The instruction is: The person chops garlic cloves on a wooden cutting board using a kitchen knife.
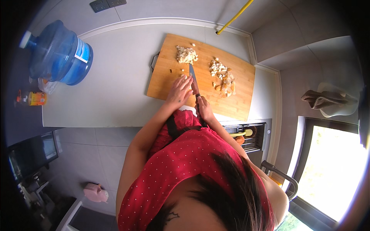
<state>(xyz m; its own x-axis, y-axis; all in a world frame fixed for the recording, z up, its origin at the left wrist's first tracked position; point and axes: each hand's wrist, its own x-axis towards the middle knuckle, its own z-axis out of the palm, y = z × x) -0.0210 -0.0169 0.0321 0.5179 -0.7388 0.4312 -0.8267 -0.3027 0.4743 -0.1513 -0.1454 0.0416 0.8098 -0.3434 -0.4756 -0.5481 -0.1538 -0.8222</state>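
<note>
A kitchen knife with a dark handle is in my right hand, its blade pointing away from me over the bamboo cutting board. My left hand lies beside the blade with its fingers over pale food pieces, mostly covered; whether it grips them I cannot tell. Beyond the knife tip sits a heap of finely chopped pale food. To the right are small white cubes, and next to them a pile of brownish peelings or scraps. A small dark bit rests on the board's left part.
A large blue water bottle lies on the counter at the left, near an orange-labelled container. At the lower right are a sink rack with a yellow-handled brush and a faucet. A yellow pipe rises behind the board.
</note>
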